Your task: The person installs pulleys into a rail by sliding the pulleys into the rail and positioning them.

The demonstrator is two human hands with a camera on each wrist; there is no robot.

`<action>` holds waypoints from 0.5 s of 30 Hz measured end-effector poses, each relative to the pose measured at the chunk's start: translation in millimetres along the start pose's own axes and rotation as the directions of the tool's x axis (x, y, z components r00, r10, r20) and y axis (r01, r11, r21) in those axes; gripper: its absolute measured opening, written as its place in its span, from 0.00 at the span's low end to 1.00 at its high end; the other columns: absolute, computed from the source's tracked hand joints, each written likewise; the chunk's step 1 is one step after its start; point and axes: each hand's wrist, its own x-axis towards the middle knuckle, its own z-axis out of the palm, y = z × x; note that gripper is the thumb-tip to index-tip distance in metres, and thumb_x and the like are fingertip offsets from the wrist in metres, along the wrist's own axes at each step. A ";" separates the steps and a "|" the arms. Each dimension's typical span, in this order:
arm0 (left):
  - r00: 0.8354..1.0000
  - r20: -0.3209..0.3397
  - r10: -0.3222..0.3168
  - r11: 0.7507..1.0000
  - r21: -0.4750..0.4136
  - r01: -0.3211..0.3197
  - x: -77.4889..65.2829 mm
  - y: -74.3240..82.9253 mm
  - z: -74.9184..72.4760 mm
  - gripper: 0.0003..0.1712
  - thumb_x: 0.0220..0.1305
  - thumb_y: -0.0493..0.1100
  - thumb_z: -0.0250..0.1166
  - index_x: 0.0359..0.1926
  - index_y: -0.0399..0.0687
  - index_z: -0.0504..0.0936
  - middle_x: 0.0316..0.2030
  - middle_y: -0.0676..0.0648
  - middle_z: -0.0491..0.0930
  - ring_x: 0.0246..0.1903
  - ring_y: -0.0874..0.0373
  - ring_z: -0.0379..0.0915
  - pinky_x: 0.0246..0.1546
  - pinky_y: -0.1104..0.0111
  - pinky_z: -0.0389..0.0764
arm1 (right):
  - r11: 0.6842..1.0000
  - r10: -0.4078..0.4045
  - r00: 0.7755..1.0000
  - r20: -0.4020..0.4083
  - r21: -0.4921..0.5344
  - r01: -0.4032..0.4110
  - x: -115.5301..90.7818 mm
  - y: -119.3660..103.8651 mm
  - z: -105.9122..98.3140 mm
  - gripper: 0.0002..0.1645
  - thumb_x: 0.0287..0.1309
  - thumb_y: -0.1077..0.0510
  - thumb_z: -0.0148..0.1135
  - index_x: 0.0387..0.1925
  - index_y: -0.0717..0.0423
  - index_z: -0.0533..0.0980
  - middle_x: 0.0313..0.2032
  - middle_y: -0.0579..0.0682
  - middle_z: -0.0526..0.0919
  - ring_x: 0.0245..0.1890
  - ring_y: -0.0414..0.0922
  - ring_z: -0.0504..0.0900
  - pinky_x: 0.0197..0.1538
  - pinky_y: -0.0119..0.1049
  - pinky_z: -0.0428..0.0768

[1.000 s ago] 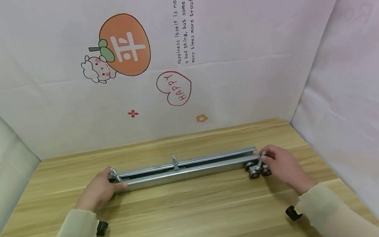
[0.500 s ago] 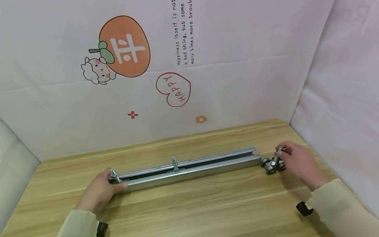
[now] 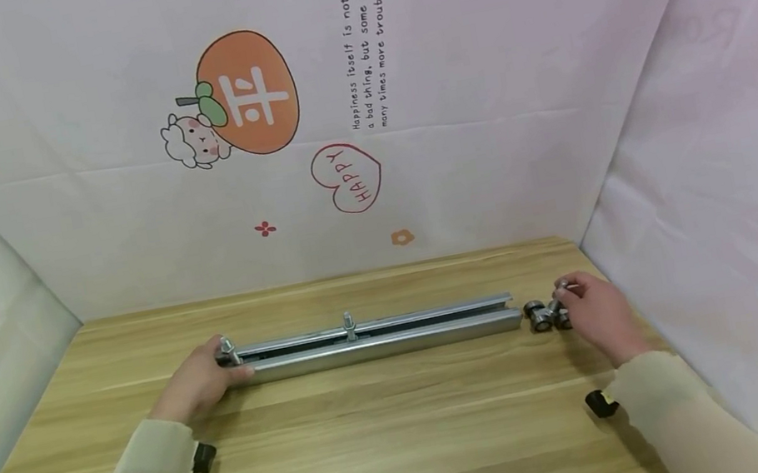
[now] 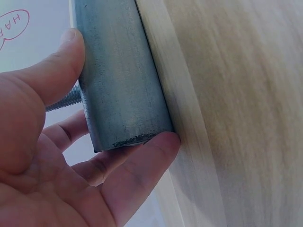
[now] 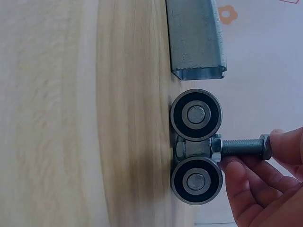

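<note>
A long metal channel rail [image 3: 383, 347] lies on the table with its slot facing up. Two threaded bolts stand up out of the slot, one at the left end [image 3: 229, 350] and another near the middle [image 3: 349, 326]. My left hand [image 3: 195, 383] grips the rail's left end; in the left wrist view the thumb presses its side and fingers wrap the end. Just off the rail's right end, my right hand [image 3: 596, 312] pinches the bolt of a roller trolley [image 5: 196, 147]. Its wheels touch or nearly touch the table, lined up with the rail, a small gap between.
The wooden table [image 3: 386, 447] carries the rail and trolley. A white printed cloth [image 3: 466, 128] hangs behind it, with plain cloth walls at the left and right. Black wrist cameras [image 3: 601, 403] sit below the sleeves.
The right hand has drawn the trolley rightward away from the rail's right end, then shifted it slightly back and turned it in line. The left hand and rail have stayed put.
</note>
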 end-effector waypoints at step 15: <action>1.000 0.002 -0.007 1.000 -0.002 0.007 1.0 -0.4 0.0 0.59 0.55 0.63 0.64 0.71 0.32 0.43 0.65 0.25 0.51 0.62 0.28 0.47 0.57 0.39 0.54 | 0.999 -0.004 1.000 -0.030 0.045 0.005 5.5 -12.4 11.1 0.17 0.69 0.50 0.48 0.48 0.56 0.73 0.42 0.56 0.80 0.40 0.51 0.77 0.33 0.39 0.75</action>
